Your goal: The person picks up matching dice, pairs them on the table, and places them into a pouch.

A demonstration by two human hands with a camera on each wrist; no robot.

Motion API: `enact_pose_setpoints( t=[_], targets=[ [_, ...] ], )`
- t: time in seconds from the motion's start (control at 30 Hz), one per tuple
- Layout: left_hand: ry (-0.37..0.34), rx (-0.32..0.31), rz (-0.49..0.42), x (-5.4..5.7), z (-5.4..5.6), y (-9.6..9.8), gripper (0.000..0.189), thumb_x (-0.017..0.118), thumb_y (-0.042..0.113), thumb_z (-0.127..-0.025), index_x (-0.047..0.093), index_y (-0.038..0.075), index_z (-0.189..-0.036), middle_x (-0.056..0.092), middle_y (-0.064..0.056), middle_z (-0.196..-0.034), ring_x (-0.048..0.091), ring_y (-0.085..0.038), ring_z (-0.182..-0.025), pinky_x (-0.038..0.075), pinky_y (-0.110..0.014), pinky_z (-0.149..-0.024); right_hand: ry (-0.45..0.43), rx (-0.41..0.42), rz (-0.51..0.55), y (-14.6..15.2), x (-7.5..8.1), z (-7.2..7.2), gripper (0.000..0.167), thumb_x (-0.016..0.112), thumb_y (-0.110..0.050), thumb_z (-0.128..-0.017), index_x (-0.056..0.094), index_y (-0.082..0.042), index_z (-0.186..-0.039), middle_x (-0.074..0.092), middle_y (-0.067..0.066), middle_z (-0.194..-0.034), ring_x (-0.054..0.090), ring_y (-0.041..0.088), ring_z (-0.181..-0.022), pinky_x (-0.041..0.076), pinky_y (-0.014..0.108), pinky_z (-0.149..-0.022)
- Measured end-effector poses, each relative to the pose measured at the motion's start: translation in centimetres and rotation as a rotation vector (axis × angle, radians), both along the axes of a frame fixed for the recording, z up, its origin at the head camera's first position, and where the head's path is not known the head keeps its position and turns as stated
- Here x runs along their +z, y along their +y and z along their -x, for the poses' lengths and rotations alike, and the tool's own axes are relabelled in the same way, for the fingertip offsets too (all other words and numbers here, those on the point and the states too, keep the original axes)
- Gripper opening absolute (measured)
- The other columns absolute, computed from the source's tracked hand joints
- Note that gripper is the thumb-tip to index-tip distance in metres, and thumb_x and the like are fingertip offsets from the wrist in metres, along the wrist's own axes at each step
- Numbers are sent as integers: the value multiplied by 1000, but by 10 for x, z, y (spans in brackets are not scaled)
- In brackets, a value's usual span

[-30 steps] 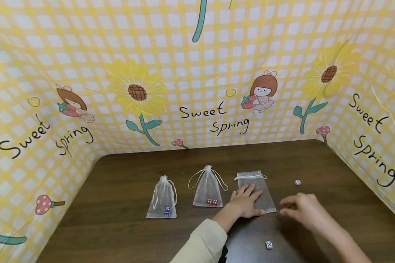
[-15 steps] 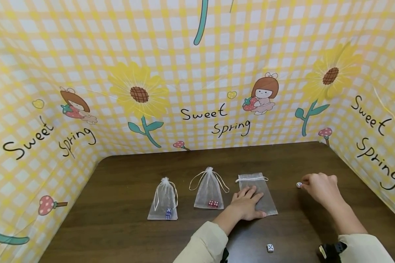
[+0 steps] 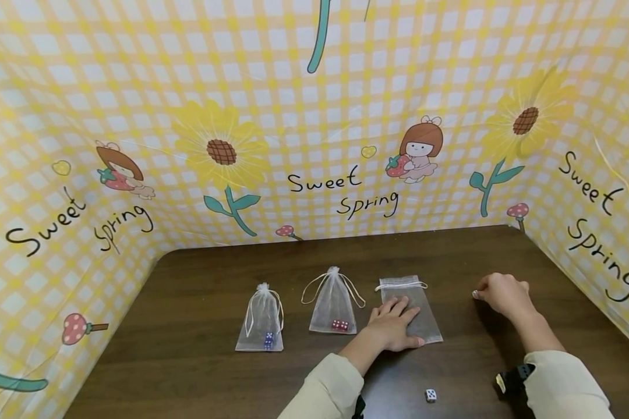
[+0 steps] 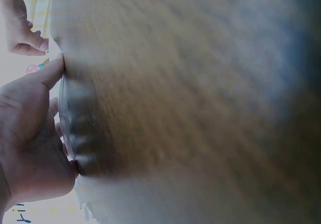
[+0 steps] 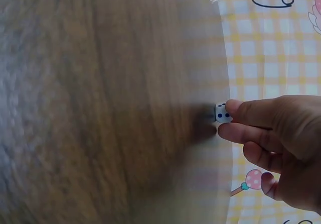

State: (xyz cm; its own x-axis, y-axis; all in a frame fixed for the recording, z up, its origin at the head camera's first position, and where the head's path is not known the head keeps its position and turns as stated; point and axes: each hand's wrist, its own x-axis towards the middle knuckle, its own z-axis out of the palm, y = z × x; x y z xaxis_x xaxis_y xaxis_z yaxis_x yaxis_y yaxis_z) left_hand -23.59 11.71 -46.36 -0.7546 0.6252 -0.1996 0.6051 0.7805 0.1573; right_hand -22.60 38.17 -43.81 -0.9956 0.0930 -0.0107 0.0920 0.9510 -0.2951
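Observation:
My left hand (image 3: 393, 327) rests with spread fingers on a flat white mesh drawstring bag (image 3: 423, 317), covering part of it; in the left wrist view the left hand (image 4: 32, 138) lies against the tabletop. To its right, my right hand (image 3: 505, 295) pinches a white die (image 3: 475, 294) at the table surface. In the right wrist view this white die (image 5: 221, 114), with dark pips, shows between thumb and fingertips of the right hand (image 5: 281, 138). A second white die (image 3: 430, 396) lies by itself nearer the front.
Left of the flat bag stand two gathered mesh bags: one bag (image 3: 322, 305) with red dice (image 3: 339, 325) and another bag (image 3: 248, 326) with blue dice (image 3: 269, 340). Their cords hang loose on the dark wooden table (image 3: 188, 302). A yellow checked cloth (image 3: 293, 116) walls the back and sides.
My right hand has moved right and away from me, from beside the flat bag to the farther white die, and now pinches it. The left hand has stayed on the bag.

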Motion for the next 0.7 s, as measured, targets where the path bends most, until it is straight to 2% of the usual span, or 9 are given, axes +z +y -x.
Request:
enact_pose_setpoints(
  t=[0.33, 0.53, 0.7],
  targets=[
    [-1, -6, -16, 1, -1, 0, 66, 51, 61, -85, 30, 38, -143, 20, 12, -150, 14, -11, -136, 25, -38, -103, 50, 6, -21, -1, 3, -6, 17, 67, -20, -83, 69, -4, -86, 67, 14, -86, 56, 46, -87, 32, 57, -66],
    [-4, -7, -15, -1, 0, 0, 66, 51, 61, -85, 30, 38, -143, 19, 12, -150, 14, -11, -136, 25, -38, -104, 124, 42, -60, -7, 11, -18, 12, 67, -16, -83, 70, -5, -86, 68, 7, -79, 59, 40, -81, 31, 51, -62],
    [-2, -9, -2, -3, 2, 1, 66, 49, 61, -85, 28, 39, -143, 17, 13, -151, 13, -10, -136, 25, -38, -104, 228, 74, -92, -17, 22, -33, 9, 69, -13, -81, 70, -5, -85, 68, 4, -74, 59, 33, -73, 29, 45, -58]
  ],
)
